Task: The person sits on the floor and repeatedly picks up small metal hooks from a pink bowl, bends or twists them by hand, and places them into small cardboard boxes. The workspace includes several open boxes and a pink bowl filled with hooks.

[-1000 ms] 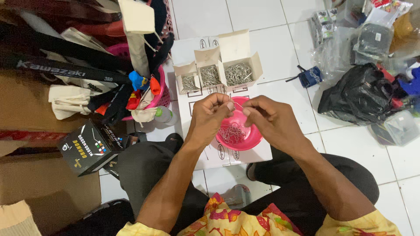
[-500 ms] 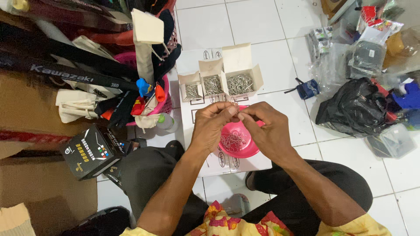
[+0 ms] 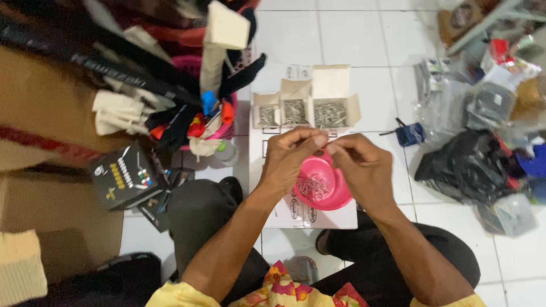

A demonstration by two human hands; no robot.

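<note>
- Bare white floor tiles [image 3: 352, 34] lie open beyond the three open cardboard boxes [image 3: 301, 111].
- The pink bowl [image 3: 321, 185] sits just under both hands, so room below is tight.
- A heap of cloth and straps [image 3: 170, 85] blocks the left.
- The black plastic bag [image 3: 463, 167] and a blue clip [image 3: 409, 135] crowd the right.

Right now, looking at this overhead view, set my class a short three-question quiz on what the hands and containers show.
1. True or false: both hands meet fingertip to fingertip above the pink bowl.
2. How many open cardboard boxes of small metal pieces stand in a row beyond the bowl? A) one B) three C) five
3. Fill in: the bowl rests on a flat ____ sheet on the tiled floor.

Key: 1 true; 2 B; 3 white. Whatever the fingertips pinch is too small to tell.
</note>
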